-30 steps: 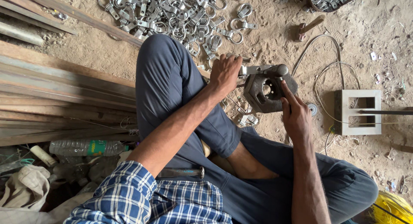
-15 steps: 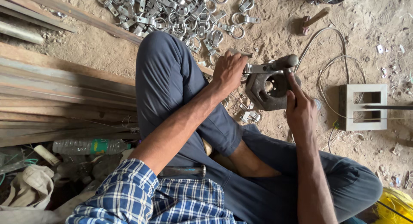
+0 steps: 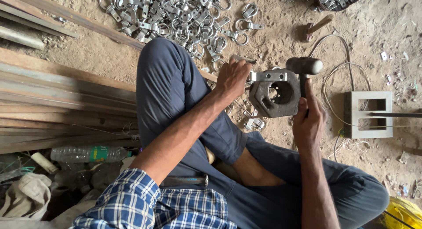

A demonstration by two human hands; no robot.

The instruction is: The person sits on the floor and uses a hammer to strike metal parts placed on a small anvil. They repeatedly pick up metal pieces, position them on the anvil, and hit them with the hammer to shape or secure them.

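Left hand [image 3: 233, 79] pinches the bright metal clamp strip [image 3: 266, 76] flat across the dark hexagonal steel die block's [image 3: 277, 95] upper edge; right hand [image 3: 307, 121] grips the hammer [image 3: 304, 67], best struck squarely, fingers clear.

shirt: blue-white checked, sleeve rolled up | trousers: dark navy | forearms, feet: bare

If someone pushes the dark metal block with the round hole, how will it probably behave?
The block looks thick and solid, so it is probably heavy for its size and would resist a light push. Its flat, angular sides suggest it will slide, not roll. It sits on loose sandy ground, so it may drag grit rather than slip freely.
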